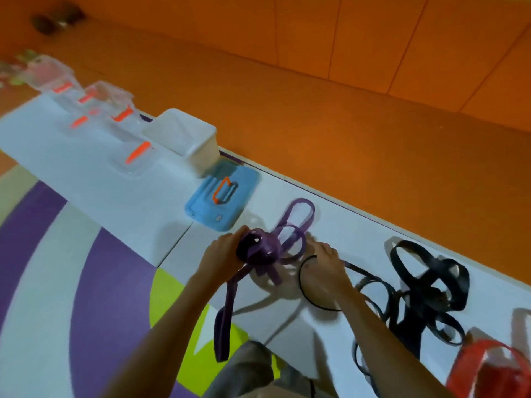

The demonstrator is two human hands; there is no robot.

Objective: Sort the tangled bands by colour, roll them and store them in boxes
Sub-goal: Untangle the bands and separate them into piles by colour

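Note:
My left hand [222,254] grips a partly rolled bundle of purple bands [260,249] just above the white table [339,237]. Purple loops fan out behind the bundle, and one long purple tail hangs over the table's front edge. My right hand [326,267] lies on the table right of the bundle, fingers over a thin black band loop [301,285]; its grip is blurred. A heap of black bands [425,285] lies further right. Red bands [488,366] sit at the lower right. A white open box [186,139] stands at the back left, its blue lid [221,193] beside it.
Several clear boxes with orange clips [94,110] stand in a row along the table's left part. An orange wall runs behind the table. Below the front edge lies a purple, white and green floor [100,282].

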